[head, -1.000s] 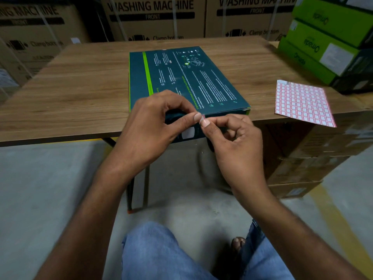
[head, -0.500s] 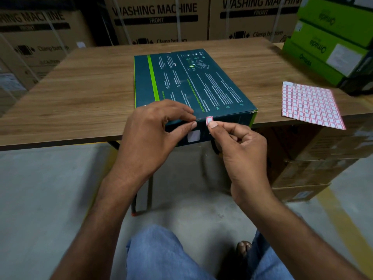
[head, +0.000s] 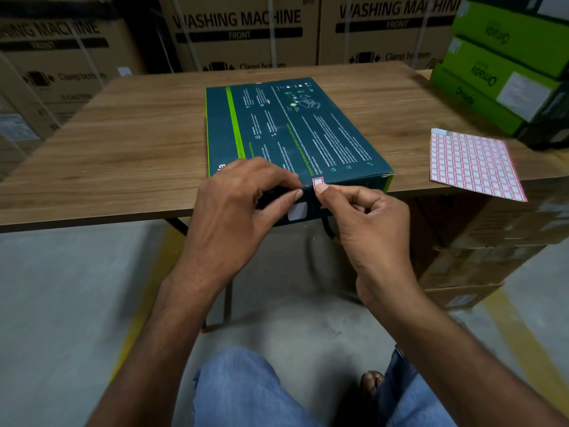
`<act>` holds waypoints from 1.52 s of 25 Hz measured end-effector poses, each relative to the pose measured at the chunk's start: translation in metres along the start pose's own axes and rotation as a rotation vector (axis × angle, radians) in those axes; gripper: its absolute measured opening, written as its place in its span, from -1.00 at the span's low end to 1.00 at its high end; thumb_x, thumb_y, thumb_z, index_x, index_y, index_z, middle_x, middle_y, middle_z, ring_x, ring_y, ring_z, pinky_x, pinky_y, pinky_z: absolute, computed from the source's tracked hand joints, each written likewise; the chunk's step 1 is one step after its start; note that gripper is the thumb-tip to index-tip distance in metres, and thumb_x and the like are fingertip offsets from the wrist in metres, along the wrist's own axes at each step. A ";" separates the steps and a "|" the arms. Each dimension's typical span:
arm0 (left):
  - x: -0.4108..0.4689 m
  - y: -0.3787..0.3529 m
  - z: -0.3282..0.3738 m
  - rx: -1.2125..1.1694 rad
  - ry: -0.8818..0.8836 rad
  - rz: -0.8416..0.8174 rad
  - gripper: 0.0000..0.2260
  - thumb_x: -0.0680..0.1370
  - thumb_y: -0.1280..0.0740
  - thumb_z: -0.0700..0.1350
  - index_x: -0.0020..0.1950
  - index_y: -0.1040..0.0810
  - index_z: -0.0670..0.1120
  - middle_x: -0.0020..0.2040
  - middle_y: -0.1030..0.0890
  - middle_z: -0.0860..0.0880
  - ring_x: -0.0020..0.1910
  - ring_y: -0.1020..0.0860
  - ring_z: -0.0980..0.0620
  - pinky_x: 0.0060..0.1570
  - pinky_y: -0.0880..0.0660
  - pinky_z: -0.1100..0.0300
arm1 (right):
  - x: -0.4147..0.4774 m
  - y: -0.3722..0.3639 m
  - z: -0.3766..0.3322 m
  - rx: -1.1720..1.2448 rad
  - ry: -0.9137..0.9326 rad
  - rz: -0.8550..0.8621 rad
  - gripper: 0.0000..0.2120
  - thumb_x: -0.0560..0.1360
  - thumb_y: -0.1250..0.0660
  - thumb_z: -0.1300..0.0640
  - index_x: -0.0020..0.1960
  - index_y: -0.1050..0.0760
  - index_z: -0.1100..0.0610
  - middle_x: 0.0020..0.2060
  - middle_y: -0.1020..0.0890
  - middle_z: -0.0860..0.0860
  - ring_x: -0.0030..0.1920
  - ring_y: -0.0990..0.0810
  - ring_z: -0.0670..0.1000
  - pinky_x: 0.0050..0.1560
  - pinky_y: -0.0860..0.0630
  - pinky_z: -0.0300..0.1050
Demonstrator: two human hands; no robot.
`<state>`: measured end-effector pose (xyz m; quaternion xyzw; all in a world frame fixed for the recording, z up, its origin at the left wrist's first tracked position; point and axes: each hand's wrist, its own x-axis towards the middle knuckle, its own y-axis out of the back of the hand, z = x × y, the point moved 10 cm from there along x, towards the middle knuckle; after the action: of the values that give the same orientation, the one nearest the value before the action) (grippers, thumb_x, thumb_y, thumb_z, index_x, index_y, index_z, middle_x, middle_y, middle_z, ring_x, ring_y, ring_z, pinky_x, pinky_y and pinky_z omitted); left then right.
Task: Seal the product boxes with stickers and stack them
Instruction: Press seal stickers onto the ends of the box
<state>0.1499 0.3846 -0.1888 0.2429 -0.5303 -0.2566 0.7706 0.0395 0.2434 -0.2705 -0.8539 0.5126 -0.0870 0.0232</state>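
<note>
The right grip pinches a sticker onto the near top edge of the box at the bench front; the left grip clasps that edge at 9 o'clock. If the box slips, the sticker could set crooked. A sheet lies at 3 o'clock and green boxes at 2, neither in the way.

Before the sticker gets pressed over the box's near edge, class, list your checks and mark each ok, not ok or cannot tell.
1. The sticker sits at the dark box's near top edge: ok.
2. The right hand pinches the sticker: ok.
3. The left hand grips the box's near end: ok.
4. The box lies flat on the table: ok.
5. The box is closed beneath the sticker: cannot tell.
6. The sticker sheet lies nearby: ok.
</note>
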 end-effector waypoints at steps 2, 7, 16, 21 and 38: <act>0.000 0.000 0.002 0.039 -0.004 -0.009 -0.89 0.60 -0.49 -0.05 0.07 -0.72 -0.06 0.02 -0.72 0.03 0.00 -0.65 -0.03 0.01 -0.56 -0.07 | 0.000 0.000 -0.002 -0.011 -0.016 -0.005 -0.94 0.46 -0.60 0.03 -0.14 -0.77 0.00 -0.15 -0.77 0.02 0.04 -0.74 0.07 0.21 -0.64 0.17; 0.000 -0.004 0.006 0.092 -0.027 -0.051 -0.80 0.65 -0.42 -0.03 0.27 -0.67 0.02 0.04 -0.65 0.03 0.01 -0.58 -0.05 0.00 -0.51 0.02 | 0.000 -0.002 -0.010 -0.022 -0.038 -0.049 -0.90 0.49 -0.57 0.10 -0.19 -0.75 0.08 -0.23 -0.77 -0.01 -0.05 -0.76 0.03 0.07 -0.65 -0.01; 0.003 -0.011 0.008 0.161 -0.054 -0.101 -0.73 0.65 -0.34 -0.03 0.34 -0.67 0.11 0.04 -0.57 0.04 0.00 -0.49 -0.04 -0.07 -0.38 0.11 | 0.000 -0.001 -0.015 -0.043 -0.057 -0.058 -0.88 0.50 -0.56 0.14 -0.22 -0.72 0.05 -0.28 -0.76 -0.08 -0.19 -0.70 -0.20 -0.13 -0.58 -0.34; 0.005 -0.012 0.005 0.133 -0.035 -0.087 -0.77 0.66 -0.40 -0.06 0.30 -0.69 0.07 0.00 -0.56 0.05 -0.02 -0.49 -0.03 -0.05 -0.42 0.07 | 0.000 0.001 -0.016 -0.094 -0.052 -0.051 -0.91 0.49 -0.57 0.09 -0.17 -0.74 0.05 -0.28 -0.75 -0.12 -0.14 -0.73 -0.17 -0.11 -0.61 -0.30; 0.004 -0.009 0.002 0.059 -0.014 -0.072 -0.80 0.63 -0.45 -0.07 0.25 -0.72 0.05 -0.02 -0.62 0.05 -0.02 -0.53 -0.04 -0.05 -0.50 -0.05 | 0.002 0.026 -0.007 -0.297 0.087 0.032 -0.91 0.48 -0.56 0.02 -0.18 -0.71 -0.02 -0.05 -0.68 -0.08 -0.09 -0.66 -0.16 0.01 -0.66 -0.03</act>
<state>0.1480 0.3745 -0.1914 0.2823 -0.5341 -0.2701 0.7497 0.0167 0.2293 -0.2665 -0.8351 0.5339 -0.0468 -0.1242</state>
